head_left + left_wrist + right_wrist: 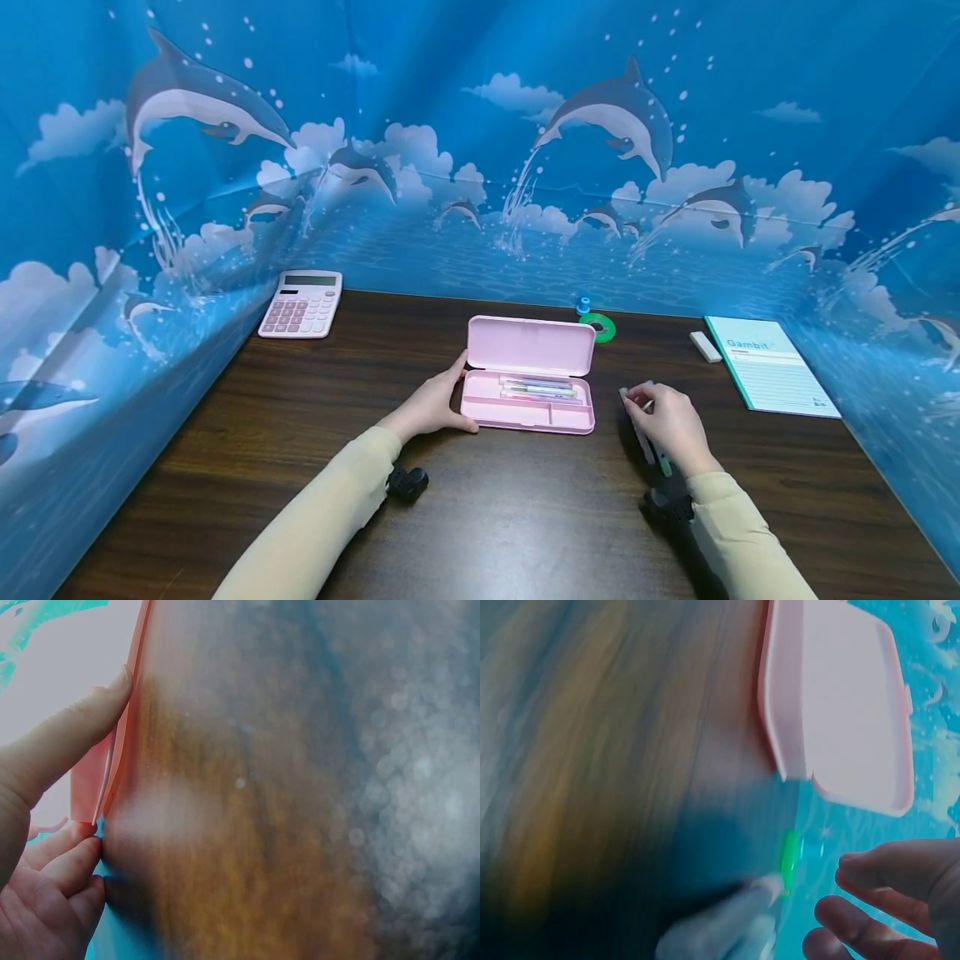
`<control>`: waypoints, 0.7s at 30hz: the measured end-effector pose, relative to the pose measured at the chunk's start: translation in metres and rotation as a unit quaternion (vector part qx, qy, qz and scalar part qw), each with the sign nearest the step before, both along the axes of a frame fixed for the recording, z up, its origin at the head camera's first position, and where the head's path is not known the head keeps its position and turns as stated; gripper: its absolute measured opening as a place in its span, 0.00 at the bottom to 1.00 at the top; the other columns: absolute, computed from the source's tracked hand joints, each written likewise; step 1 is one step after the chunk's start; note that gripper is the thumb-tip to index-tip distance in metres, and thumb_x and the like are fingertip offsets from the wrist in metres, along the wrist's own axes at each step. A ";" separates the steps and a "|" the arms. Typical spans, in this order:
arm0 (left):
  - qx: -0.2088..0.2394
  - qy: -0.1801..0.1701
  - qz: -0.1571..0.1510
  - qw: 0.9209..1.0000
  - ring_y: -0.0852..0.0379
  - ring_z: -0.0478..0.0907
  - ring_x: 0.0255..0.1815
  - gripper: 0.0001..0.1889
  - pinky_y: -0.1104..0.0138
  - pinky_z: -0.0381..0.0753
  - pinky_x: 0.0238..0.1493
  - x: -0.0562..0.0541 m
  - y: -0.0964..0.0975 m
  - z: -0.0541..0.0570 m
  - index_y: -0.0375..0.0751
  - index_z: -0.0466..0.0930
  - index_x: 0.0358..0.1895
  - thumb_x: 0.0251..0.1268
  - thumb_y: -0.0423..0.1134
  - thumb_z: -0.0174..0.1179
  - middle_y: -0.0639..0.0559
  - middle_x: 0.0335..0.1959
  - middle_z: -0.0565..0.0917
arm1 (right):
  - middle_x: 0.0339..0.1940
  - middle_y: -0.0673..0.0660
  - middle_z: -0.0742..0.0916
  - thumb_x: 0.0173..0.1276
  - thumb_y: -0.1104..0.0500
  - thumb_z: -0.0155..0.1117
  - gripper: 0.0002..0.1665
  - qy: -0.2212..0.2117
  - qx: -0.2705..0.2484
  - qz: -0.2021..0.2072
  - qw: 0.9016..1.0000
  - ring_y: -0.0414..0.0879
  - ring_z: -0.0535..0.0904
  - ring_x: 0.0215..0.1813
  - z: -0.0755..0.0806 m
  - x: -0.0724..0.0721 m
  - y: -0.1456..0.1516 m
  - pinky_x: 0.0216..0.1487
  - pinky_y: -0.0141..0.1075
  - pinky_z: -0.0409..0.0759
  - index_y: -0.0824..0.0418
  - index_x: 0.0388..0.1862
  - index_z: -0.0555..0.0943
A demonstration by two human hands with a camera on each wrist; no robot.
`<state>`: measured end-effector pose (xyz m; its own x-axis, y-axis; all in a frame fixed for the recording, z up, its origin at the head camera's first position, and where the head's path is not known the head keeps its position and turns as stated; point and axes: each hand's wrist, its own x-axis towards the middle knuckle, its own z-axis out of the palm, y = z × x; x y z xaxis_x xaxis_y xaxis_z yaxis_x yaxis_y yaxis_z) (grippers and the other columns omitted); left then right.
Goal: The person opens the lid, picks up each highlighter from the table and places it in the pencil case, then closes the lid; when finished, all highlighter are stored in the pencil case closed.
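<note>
1. Far left: calculator [300, 305].
2. With left hand [431, 407], gripping left side of open pink pencil case [510, 414] on table [300, 425], with pens [538, 388] inside.
3. With right hand [672, 423], showing narrow gap between thumb and fingers, near slim sticks [645, 450].
4. Far right: notepad [776, 367].

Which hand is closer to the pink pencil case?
The person's left. The left hand touches the left end of the pink pencil case, while the right hand is apart from it, off beyond its right end.

Dk. wooden bench [262, 417] is under the hands [431, 404], w/ light glare [510, 542] nearer b/w them; blue dolphin-print cloth [465, 75] beyond & on both sides.
</note>
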<state>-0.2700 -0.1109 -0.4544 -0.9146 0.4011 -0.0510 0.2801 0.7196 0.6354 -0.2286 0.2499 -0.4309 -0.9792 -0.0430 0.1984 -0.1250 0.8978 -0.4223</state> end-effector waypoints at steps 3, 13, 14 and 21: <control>0.001 0.001 -0.002 1.000 0.47 0.61 0.70 0.65 0.52 0.60 0.69 0.000 0.000 -0.001 0.42 0.35 0.77 0.41 0.49 0.77 0.43 0.70 0.66 | 0.30 0.59 0.84 0.62 0.61 0.64 0.09 0.000 0.002 -0.009 1.000 0.48 0.76 0.29 -0.002 0.002 0.010 0.30 0.41 0.76 0.65 0.38 0.84; 0.001 0.004 -0.006 1.000 0.47 0.62 0.70 0.66 0.52 0.60 0.69 -0.001 -0.001 -0.002 0.42 0.35 0.77 0.41 0.49 0.77 0.43 0.69 0.67 | 0.32 0.62 0.85 0.62 0.62 0.64 0.11 -0.021 0.002 -0.034 0.999 0.50 0.76 0.31 -0.007 0.012 0.038 0.34 0.46 0.77 0.68 0.40 0.83; 0.000 0.004 -0.006 1.000 0.47 0.62 0.70 0.66 0.53 0.60 0.69 -0.001 -0.001 -0.002 0.42 0.35 0.77 0.41 0.49 0.77 0.43 0.69 0.67 | 0.32 0.62 0.85 0.62 0.62 0.64 0.11 -0.024 0.001 -0.034 0.999 0.49 0.76 0.31 -0.008 0.013 0.040 0.34 0.46 0.77 0.68 0.40 0.84; 0.000 0.005 -0.009 1.000 0.47 0.62 0.70 0.66 0.52 0.61 0.68 -0.001 0.000 0.000 0.41 0.34 0.76 0.41 0.49 0.77 0.44 0.68 0.68 | 0.33 0.62 0.86 0.62 0.61 0.64 0.12 -0.053 -0.004 -0.040 0.998 0.49 0.76 0.30 -0.014 0.017 0.050 0.32 0.45 0.76 0.69 0.40 0.83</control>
